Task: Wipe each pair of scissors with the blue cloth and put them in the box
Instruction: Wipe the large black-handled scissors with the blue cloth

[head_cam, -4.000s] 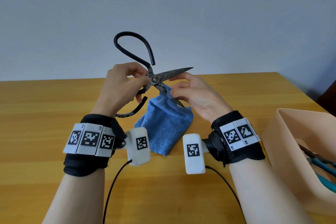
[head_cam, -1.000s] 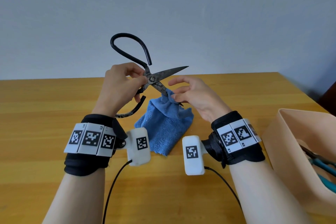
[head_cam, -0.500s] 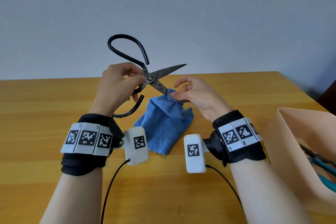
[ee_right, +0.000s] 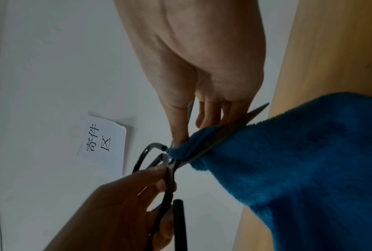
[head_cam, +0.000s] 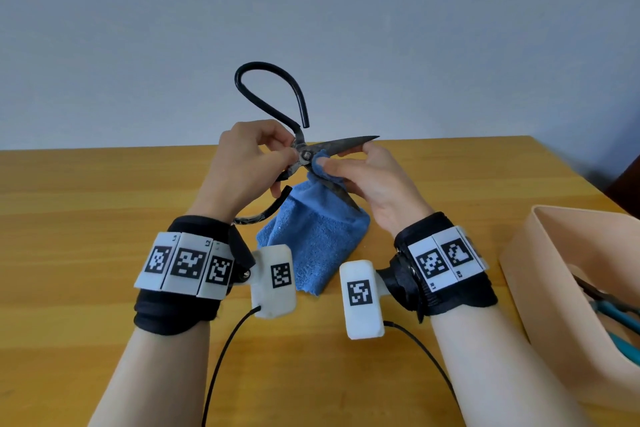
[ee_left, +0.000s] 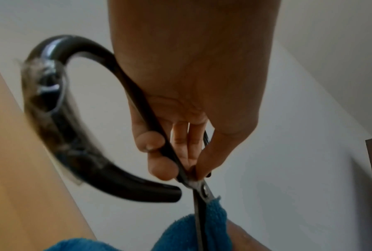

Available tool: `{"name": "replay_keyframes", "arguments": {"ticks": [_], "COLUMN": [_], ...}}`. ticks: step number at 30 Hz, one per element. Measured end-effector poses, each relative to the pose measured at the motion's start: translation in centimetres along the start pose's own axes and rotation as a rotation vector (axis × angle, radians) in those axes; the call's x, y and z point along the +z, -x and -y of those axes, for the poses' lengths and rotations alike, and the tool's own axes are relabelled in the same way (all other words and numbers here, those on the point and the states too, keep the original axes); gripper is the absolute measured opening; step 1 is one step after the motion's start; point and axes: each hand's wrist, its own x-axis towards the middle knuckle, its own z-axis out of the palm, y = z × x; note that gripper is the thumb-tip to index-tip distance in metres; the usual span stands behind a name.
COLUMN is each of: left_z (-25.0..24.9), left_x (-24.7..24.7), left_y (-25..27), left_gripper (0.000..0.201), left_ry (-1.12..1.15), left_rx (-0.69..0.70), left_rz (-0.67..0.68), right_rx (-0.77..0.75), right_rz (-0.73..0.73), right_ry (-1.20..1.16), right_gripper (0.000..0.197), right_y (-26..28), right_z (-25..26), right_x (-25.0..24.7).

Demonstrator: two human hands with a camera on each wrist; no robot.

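Large black iron scissors (head_cam: 304, 152) with looped handles are held up over the wooden table, blades spread apart. My left hand (head_cam: 249, 166) grips the scissors (ee_left: 159, 135) by a handle shank just behind the pivot. My right hand (head_cam: 363, 173) pinches the blue cloth (head_cam: 315, 236) around the lower blade close to the pivot; the rest of the cloth hangs down to the table. In the right wrist view the cloth (ee_right: 299, 161) wraps the blade (ee_right: 256, 108), whose tip sticks out past my fingers. The upper blade (head_cam: 349, 143) is bare.
A beige box (head_cam: 540, 274) stands on the table at the right, with teal-handled scissors (head_cam: 620, 319) inside. The wooden table (head_cam: 86, 218) stretches left and forward. A grey wall stands behind; a white paper label (ee_right: 103, 144) hangs on it.
My right hand has slid the cloth up the lower blade toward the pivot. The scissors have shifted slightly right and tilted, still in my left hand.
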Motion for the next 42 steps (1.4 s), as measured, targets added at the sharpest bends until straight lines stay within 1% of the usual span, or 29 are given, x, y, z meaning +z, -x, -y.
{"name": "replay_keyframes", "arguments": {"ticks": [1, 3, 4, 7, 9, 10, 13, 16, 18, 21, 24, 26, 27, 29, 30, 31, 35, 39, 42], "left_z": [-0.1, -0.1, 0.0, 0.0, -0.1, -0.2, -0.2, -0.1, -0.2, -0.3, 0.0, 0.2, 0.2, 0.3, 0.3, 0.3, 0.5, 0.7, 0.8], "left_x": [0.1, 0.2, 0.2, 0.1, 0.2, 0.3, 0.4, 0.4, 0.5, 0.6, 0.3, 0.1, 0.0, 0.0, 0.0, -0.1, -0.1, -0.3, -0.5], "left_y": [0.0, 0.0, 0.0, 0.0, 0.1, 0.1, 0.1, 0.1, 0.1, 0.0, 0.0, 0.0, 0.0, -0.1, -0.1, -0.2, -0.1, -0.2, -0.3], "left_gripper": [0.004, 0.004, 0.003, 0.004, 0.004, 0.004, 0.003, 0.003, 0.003, 0.003, 0.003, 0.003, 0.002, 0.002, 0.002, 0.002, 0.004, 0.003, 0.002], "left_ry": [-0.003, -0.004, -0.003, -0.004, -0.004, -0.002, 0.011, 0.019, 0.021, 0.015, 0.014, 0.015, 0.015, 0.019, 0.021, 0.02, 0.011, 0.014, 0.024], "left_rx": [0.001, -0.003, -0.008, -0.01, -0.005, -0.004, -0.006, -0.013, -0.008, -0.002, -0.017, -0.022, -0.021, -0.02, -0.022, -0.023, -0.026, -0.038, -0.049], "left_rz": [-0.001, -0.003, -0.003, -0.001, -0.004, -0.005, -0.005, 0.003, 0.001, 0.0, -0.002, -0.014, -0.021, -0.033, -0.035, -0.035, -0.036, -0.065, -0.078], "right_rx": [0.007, 0.035, 0.047, 0.068, 0.067, 0.062, 0.065, 0.061, 0.056, 0.045, 0.06, 0.066, 0.06, 0.047, 0.044, 0.04, 0.021, 0.014, 0.008], "right_rz": [-0.003, 0.001, 0.012, 0.032, 0.034, 0.032, 0.021, 0.066, 0.066, 0.05, 0.077, 0.107, 0.123, 0.148, 0.146, 0.146, 0.173, 0.129, 0.108], "right_ry": [-0.008, -0.036, -0.066, -0.102, -0.098, -0.092, -0.07, -0.089, -0.107, -0.098, -0.098, -0.108, -0.096, -0.056, -0.045, -0.035, 0.017, 0.043, 0.064], "right_gripper": [0.07, 0.089, 0.094, 0.085, 0.086, 0.08, 0.054, 0.036, 0.037, 0.057, 0.063, 0.072, 0.07, 0.046, 0.038, 0.036, 0.045, 0.033, 0.03], "right_y": [0.1, 0.2, 0.1, 0.0, -0.1, -0.1, -0.3, -0.3, -0.2, -0.1, -0.1, -0.1, -0.1, 0.0, 0.1, 0.0, 0.0, 0.0, 0.1], "right_z": [0.1, 0.2, 0.3, 0.3, 0.2, 0.1, 0.0, 0.3, 0.3, 0.1, 0.3, 0.2, 0.2, 0.2, 0.2, 0.2, 0.4, 0.0, 0.0], "right_x": [0.0, -0.1, -0.1, -0.1, 0.0, 0.0, -0.3, -0.8, -0.8, -0.6, -0.6, -1.0, -1.1, -1.2, -1.2, -1.2, -1.5, -1.6, -1.5]}}
